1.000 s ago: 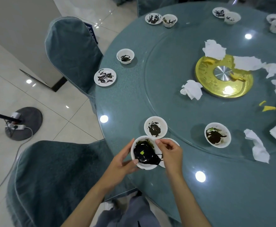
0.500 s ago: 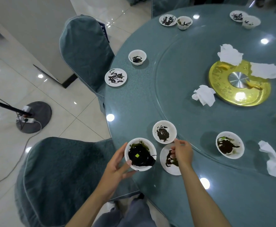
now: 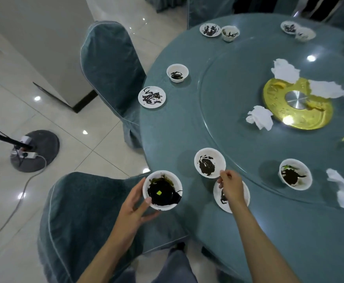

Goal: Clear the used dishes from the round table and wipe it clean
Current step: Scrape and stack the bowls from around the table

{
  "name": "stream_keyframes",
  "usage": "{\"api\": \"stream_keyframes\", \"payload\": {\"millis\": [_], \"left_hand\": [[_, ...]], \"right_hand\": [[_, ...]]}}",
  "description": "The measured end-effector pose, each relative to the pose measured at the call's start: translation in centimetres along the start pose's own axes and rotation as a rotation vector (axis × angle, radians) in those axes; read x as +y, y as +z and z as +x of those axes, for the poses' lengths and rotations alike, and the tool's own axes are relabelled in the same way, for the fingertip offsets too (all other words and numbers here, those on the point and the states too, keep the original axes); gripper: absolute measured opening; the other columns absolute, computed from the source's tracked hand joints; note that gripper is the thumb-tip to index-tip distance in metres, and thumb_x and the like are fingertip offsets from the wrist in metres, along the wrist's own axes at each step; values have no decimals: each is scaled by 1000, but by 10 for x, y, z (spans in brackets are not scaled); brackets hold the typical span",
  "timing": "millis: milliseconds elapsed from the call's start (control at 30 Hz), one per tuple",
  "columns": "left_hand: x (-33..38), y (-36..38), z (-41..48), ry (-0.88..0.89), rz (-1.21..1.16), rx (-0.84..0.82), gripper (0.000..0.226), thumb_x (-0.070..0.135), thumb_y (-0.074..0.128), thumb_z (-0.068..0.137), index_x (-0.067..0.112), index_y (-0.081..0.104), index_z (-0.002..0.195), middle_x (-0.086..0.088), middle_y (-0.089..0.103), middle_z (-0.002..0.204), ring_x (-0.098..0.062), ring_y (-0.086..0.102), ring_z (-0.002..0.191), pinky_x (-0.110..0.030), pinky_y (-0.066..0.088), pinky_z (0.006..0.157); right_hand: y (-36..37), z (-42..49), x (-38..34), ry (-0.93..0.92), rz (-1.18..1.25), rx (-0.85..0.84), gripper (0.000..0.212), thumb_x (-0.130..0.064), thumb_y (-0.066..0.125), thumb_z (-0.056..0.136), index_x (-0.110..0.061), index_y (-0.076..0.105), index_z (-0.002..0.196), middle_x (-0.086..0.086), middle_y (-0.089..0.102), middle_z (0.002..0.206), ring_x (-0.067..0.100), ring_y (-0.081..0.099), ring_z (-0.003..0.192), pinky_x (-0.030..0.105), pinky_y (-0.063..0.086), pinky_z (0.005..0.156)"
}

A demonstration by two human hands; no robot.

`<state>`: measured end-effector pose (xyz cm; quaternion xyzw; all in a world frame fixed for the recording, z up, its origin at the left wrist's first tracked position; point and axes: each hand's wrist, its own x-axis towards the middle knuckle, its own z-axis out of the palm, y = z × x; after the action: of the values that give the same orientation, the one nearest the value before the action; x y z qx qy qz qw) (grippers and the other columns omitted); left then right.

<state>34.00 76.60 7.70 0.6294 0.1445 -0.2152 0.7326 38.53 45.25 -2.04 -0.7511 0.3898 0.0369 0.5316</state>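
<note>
My left hand (image 3: 134, 205) holds a white bowl (image 3: 162, 190) full of dark leftovers at the near-left edge of the round teal table (image 3: 187, 123). My right hand (image 3: 231, 185) pinches the near rim of a second dirty bowl (image 3: 209, 162) and hovers over a small soiled plate (image 3: 242, 198). A third dirty bowl (image 3: 295, 174) sits to the right on the glass turntable (image 3: 238, 82). More used bowls and plates stand along the table's left and far edge, among them a plate (image 3: 152, 97) and a bowl (image 3: 177, 72).
Crumpled white napkins (image 3: 260, 117) lie on the turntable around its gold centre disc (image 3: 297, 105). Two teal-covered chairs (image 3: 109, 64) (image 3: 81, 219) stand against the table's left side. A stand base with a power strip and cable (image 3: 34, 150) is on the tiled floor.
My left hand carried the full bowl left to the table's edge. My right hand left that bowl, crossed the small plate and took the rim of the bowl behind it.
</note>
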Motion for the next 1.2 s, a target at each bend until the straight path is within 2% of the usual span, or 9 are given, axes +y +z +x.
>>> {"api": "stream_keyframes", "payload": {"millis": [67,133,233,367,567,733,867,1033,1200], "left_hand": [[4,-10,-2,14,-11,-19,51,9,62,100,33,54,145,10,60,145,-16,59,131,-48,61,91],[8,-31,-6,27,-21,-51,51,9,62,100,33,55,145,10,59,145,-16,59,132,-48,60,92],[14,-69,-9,37,-60,-103,51,7,63,100,30,55,145,8,59,146,-16,59,132,-46,60,93],[31,-128,-16,89,-27,-220,51,7,63,100,26,53,147,7,58,147,-14,60,130,-44,60,93],[55,-205,-32,123,20,-261,52,11,66,99,34,55,145,12,60,144,-15,63,128,-45,61,91],[72,-247,-38,133,24,-313,52,17,65,100,39,53,146,15,59,145,-16,60,131,-43,61,93],[85,-271,-28,129,62,-305,52,21,64,101,41,52,147,19,60,143,-15,62,129,-42,61,93],[100,-284,6,108,90,-325,51,20,64,100,40,53,146,17,60,143,-16,61,131,-46,61,93],[124,-273,64,90,187,-371,45,24,64,101,44,57,141,19,61,140,-10,63,126,-41,62,89]], "right_hand": [[2,-25,-9,6,94,-11,30,-19,54,105,-5,56,79,10,60,69,9,48,46,22,39,45],[14,-62,-21,5,196,-17,25,-17,55,105,-6,57,83,6,58,68,8,50,50,16,38,45],[41,-123,-38,-43,283,-18,24,-18,55,105,-10,58,82,1,57,66,11,50,54,21,38,50],[92,-214,-60,-80,370,-7,26,-20,55,106,-5,58,85,5,54,66,12,50,56,22,37,50],[160,-303,-93,-116,321,-35,23,-19,55,105,-10,59,84,0,56,61,12,51,53,19,38,48],[200,-324,-112,-135,318,-69,22,-15,56,104,-7,58,84,1,55,61,13,52,53,21,39,50],[228,-325,-122,-153,317,-77,21,-17,58,103,-8,61,85,1,61,69,12,53,60,22,42,53],[255,-310,-134,-124,322,-58,19,-20,59,103,-11,66,88,-9,69,78,-2,52,58,18,26,46],[271,-265,-147,-107,371,28,18,-14,65,99,-9,70,82,-4,77,95,8,69,76,25,48,47]]}}
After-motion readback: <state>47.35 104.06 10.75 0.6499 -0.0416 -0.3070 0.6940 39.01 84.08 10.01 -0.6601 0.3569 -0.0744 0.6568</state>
